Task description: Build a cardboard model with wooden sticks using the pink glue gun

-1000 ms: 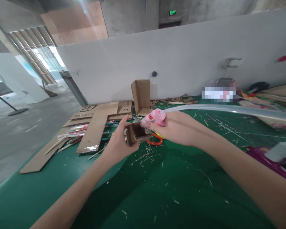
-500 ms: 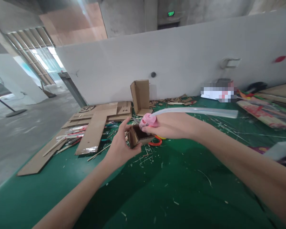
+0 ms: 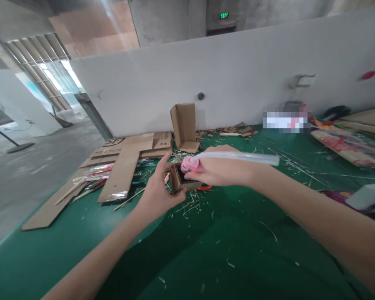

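Observation:
A small open cardboard box [image 3: 176, 178] is held in my left hand [image 3: 159, 187], thumb and fingers around its left end. My right hand [image 3: 220, 168] grips a pink hot glue gun [image 3: 190, 164] over the box's opening. From the gun's back a long translucent glue stick [image 3: 237, 156] sticks out to the right. The gun's nozzle is hidden by the hand and box. Beneath my right hand shows part of an orange scissors handle [image 3: 204, 188]. Just behind the box, a folded cardboard piece [image 3: 186, 125] stands upright against the wall.
Flat cardboard sheets [image 3: 120, 171] and thin wooden sticks [image 3: 69, 192] lie on the left of the green table [image 3: 187, 258]. Cardboard scraps [image 3: 245, 130] lie along the white wall [image 3: 237, 75]. Plastic-wrapped packs [image 3: 346, 143] are at the right. Straw-like shavings are scattered around.
My right hand has shifted slightly left and tilted the glue gun, and the glue stick has swung left and down. The left hand and the box stay nearly in place.

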`<state>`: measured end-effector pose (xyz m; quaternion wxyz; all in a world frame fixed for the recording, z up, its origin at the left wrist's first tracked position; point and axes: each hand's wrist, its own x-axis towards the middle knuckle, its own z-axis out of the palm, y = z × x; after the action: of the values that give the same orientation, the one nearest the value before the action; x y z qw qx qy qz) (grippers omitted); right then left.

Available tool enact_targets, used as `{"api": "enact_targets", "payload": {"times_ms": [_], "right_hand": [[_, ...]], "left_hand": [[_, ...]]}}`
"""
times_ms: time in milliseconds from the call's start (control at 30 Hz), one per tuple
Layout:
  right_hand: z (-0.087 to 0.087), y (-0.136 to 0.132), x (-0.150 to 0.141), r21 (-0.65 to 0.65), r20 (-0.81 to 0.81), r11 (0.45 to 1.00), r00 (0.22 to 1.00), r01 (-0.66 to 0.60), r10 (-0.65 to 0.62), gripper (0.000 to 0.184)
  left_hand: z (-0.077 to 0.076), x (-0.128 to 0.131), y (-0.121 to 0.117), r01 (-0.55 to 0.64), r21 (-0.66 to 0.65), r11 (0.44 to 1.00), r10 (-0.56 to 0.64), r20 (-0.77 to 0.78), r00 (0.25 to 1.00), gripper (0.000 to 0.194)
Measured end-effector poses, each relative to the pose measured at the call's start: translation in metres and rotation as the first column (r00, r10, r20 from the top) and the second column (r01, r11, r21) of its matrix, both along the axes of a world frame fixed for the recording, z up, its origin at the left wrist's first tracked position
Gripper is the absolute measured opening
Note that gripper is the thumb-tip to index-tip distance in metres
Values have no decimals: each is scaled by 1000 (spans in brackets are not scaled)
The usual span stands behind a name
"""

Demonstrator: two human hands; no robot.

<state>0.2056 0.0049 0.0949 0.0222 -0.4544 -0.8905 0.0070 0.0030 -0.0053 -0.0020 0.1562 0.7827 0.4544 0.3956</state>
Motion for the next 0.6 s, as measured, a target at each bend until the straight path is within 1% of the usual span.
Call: {"api": "enact_targets", "payload": {"times_ms": [167, 300, 400, 500, 600], "right_hand": [[2, -3, 1, 22, 16, 998, 998, 60, -61, 46], [1, -4, -1, 2, 55, 998, 997, 63, -63, 45], [-4, -5, -4, 58, 85, 997, 995, 49, -54, 45], [-7, -4, -4, 104, 77, 994, 996, 40, -48, 44], [-6, -5, -3, 53, 44, 997, 997, 63, -65, 45]], "left_hand": [[3, 1, -2, -23, 2, 1000, 23, -27, 999, 92], [1, 0, -3, -32, 9, 999, 32, -30, 999, 91], [-1, -1, -1, -10, 23, 1000, 11, -17, 1000, 90], [0, -1, -1, -5, 29, 1000, 5, -4, 1000, 90], [1, -1, -1, -20, 34, 999, 20, -15, 1000, 90]]}}
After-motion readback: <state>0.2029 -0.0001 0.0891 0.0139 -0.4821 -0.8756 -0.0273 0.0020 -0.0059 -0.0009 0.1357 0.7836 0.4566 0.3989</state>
